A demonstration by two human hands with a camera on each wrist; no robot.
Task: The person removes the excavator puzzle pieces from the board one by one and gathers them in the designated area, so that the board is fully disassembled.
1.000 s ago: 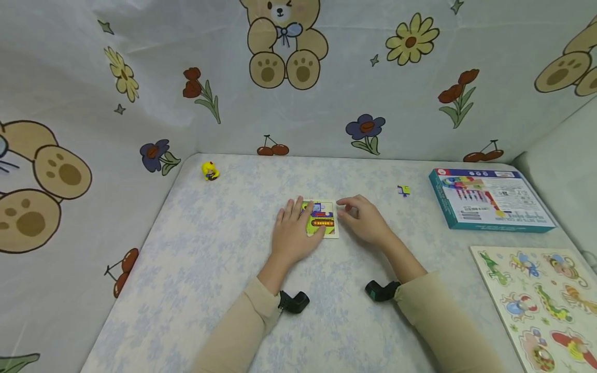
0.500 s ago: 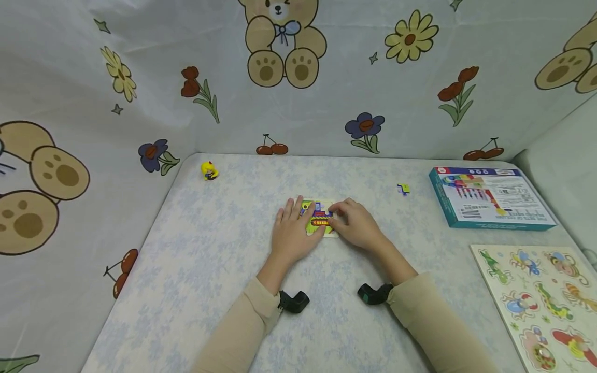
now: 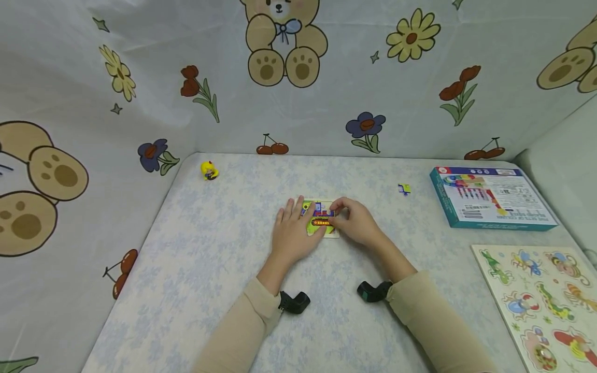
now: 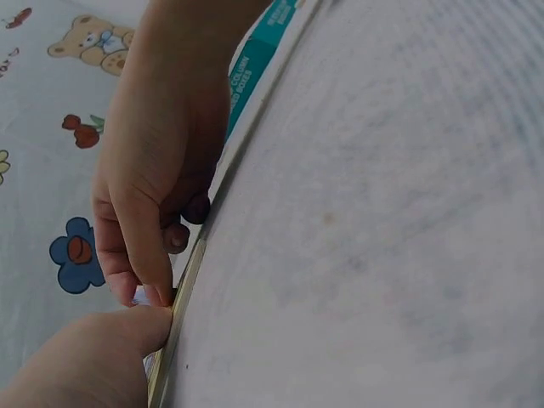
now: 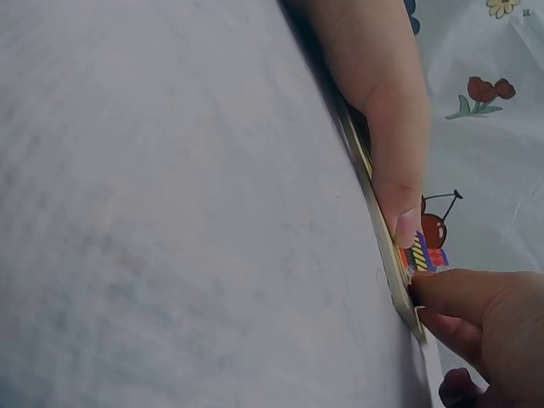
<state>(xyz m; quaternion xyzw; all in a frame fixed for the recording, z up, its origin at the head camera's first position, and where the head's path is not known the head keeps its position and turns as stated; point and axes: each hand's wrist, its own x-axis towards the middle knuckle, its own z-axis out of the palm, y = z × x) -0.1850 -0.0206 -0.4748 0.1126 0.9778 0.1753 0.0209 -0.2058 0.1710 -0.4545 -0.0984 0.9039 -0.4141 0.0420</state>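
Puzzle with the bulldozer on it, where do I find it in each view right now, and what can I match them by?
Head: just right of and below centre, partly under the left hand; puzzle.
Left wrist: lower left, nearly edge-on; puzzle.
Right wrist: right of and below centre, nearly edge-on with a bit of its face showing; puzzle.
Shared landmark: the left hand, touching the puzzle in all three.

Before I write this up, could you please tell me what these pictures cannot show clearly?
- Puzzle, left part: head view, mostly covered by the left hand.
- Whether the right hand pinches anything: all views, its fingers hide that.
- Board, lower right corner: head view, cut off by frame.
- Box, fine print: head view, too small.
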